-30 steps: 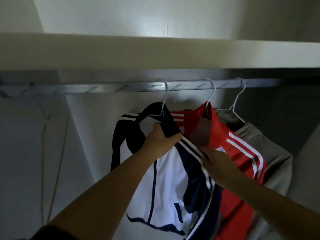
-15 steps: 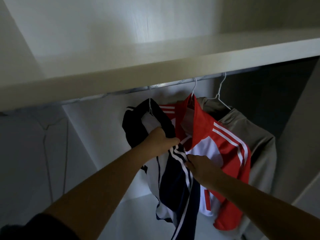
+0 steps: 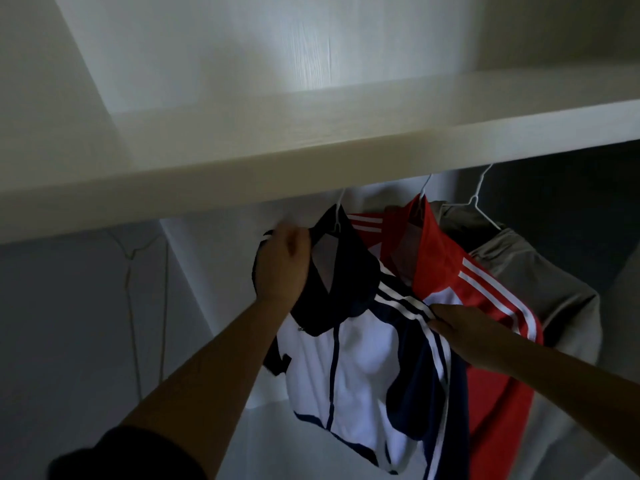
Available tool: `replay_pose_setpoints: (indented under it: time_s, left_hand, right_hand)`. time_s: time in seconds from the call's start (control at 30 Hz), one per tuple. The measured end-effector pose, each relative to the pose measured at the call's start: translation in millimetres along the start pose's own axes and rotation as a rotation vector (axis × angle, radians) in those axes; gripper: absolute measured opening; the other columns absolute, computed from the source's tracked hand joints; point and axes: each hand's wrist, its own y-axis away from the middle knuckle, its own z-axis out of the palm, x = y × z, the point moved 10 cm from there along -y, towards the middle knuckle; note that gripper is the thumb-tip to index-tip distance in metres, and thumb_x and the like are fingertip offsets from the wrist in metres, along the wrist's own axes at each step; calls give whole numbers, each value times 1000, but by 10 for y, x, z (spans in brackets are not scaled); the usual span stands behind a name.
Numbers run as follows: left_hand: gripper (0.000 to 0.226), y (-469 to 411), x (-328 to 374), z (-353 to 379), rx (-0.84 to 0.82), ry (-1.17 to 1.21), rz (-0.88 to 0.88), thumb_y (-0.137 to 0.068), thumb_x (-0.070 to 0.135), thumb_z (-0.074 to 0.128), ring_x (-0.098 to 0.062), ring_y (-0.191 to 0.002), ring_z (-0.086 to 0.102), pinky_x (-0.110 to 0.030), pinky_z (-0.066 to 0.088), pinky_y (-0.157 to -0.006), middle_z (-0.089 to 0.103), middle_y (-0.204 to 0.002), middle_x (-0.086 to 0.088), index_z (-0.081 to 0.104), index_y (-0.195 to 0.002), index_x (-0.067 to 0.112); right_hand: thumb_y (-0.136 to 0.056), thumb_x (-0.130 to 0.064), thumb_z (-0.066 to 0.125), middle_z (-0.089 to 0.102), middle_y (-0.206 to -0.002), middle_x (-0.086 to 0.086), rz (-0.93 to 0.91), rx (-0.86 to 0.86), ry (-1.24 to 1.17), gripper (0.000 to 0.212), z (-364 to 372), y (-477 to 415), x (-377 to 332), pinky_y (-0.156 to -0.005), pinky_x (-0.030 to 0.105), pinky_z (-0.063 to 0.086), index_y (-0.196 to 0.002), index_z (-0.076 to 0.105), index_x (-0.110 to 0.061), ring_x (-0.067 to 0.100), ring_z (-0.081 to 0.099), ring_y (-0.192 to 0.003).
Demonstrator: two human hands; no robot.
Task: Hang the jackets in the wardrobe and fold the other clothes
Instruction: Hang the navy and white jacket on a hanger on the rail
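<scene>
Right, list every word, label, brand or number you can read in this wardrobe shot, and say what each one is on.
No readable text in this view.
The navy-and-white jacket and the red jacket show only white stripes, no lettering.
The grey jacket, the wire hangers and the shelf carry no visible print.

Dim wardrobe interior; pale glare on back panel [image 3: 311,53]; soft blur.

Left hand [image 3: 284,265] grips navy-and-white jacket [image 3: 360,358] at collar; right hand [image 3: 464,330] pinches its striped shoulder. Red jacket [image 3: 443,271] hangs just right.
</scene>
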Motion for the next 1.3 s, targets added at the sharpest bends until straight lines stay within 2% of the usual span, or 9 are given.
replay_pose_setpoints:
  time_s: [0.07, 0.2, 0.33, 0.53, 0.83, 0.9, 1.0, 1.13, 1.3]
  left_hand:
    - [8, -228, -279, -175, 88, -142, -59, -94, 12, 48, -22, -88, 56, -29, 41, -72, 57, -100, -9, 51, -101, 10]
    - [63, -409, -1117, 93, -142, -259, -328, -84, 25, 64, -36, -113, 53, -42, 48, -93, 50, -126, -21, 37, -134, -3]
    - [50, -421, -1470, 223, -99, -271, -347, -90, 13, 60, -34, -116, 53, -33, 41, -99, 52, -124, -17, 41, -134, -1]
    - [38, -451, -1759, 259, -192, -448, -519, -100, 11, 42, -33, -123, 48, -32, 38, -98, 51, -132, -20, 43, -134, -5]
    - [31, -76, -1964, 209, -261, -837, -400, -101, 25, 36, -22, -84, 57, -30, 44, -72, 61, -97, -7, 58, -112, 8]
    - [31, -12, -2001, 214, -265, -857, -397, -100, 27, 35, -19, -76, 52, -30, 42, -69, 56, -85, -3, 60, -107, 10]
    - [31, 72, -1923, 256, -307, -847, -438, -101, 26, 34, -17, -80, 52, -28, 40, -71, 63, -99, -6, 61, -104, 10]
    - [29, 110, -1807, 300, -320, -773, -562, -100, 19, 38, -25, -108, 57, -31, 44, -87, 60, -118, -11, 56, -117, 4]
    - [31, -118, -967, 417, -149, -66, -296, -99, 24, 43, -22, -76, 57, -29, 41, -73, 56, -73, -3, 52, -74, 9]
  right_hand:
    - [-101, -21, 39, 57, -96, 5, 13, -16, 38, 29, -29, -25, -19, -62, 5, 29, -118, 56, -5, 12, 45, -87]
    - [-102, -18, 38, 47, -76, -11, 34, -45, 94, 28, -77, -99, 79, -58, 10, 36, -116, 58, -5, -6, 50, -64]
    - [-99, -6, 42, 38, -67, -21, -22, 25, 21, 29, -178, -133, 70, -65, 2, 37, -87, 51, -31, -35, 41, -66]
    - [-99, -7, 42, 43, -47, -47, 14, -56, 43, 34, -212, -145, 112, -61, 7, 40, -74, 42, -31, -28, 47, -59]
    - [-99, -21, 45, 68, -97, 8, -26, 60, 223, 22, -299, -240, 300, -93, 29, 39, -95, 63, -10, 23, 62, -97]
    - [-100, -20, 43, 67, -97, 7, -75, 118, 275, 22, -384, -195, 239, -91, 12, 31, -97, 63, -11, 22, 62, -98]
    - [-99, -13, 45, 69, -97, 10, -113, 189, 275, 23, -459, -136, 229, -82, 4, 25, -101, 66, -4, 24, 63, -96]
    - [-100, -22, 41, 69, -95, 16, -87, 230, 159, 32, -497, -8, 226, -81, 36, 45, -106, 64, -3, 30, 64, -86]
    - [-101, -24, 39, 60, -70, -3, -64, 199, 43, 30, -319, 143, 215, -59, 16, 37, -118, 57, -7, -1, 48, -56]
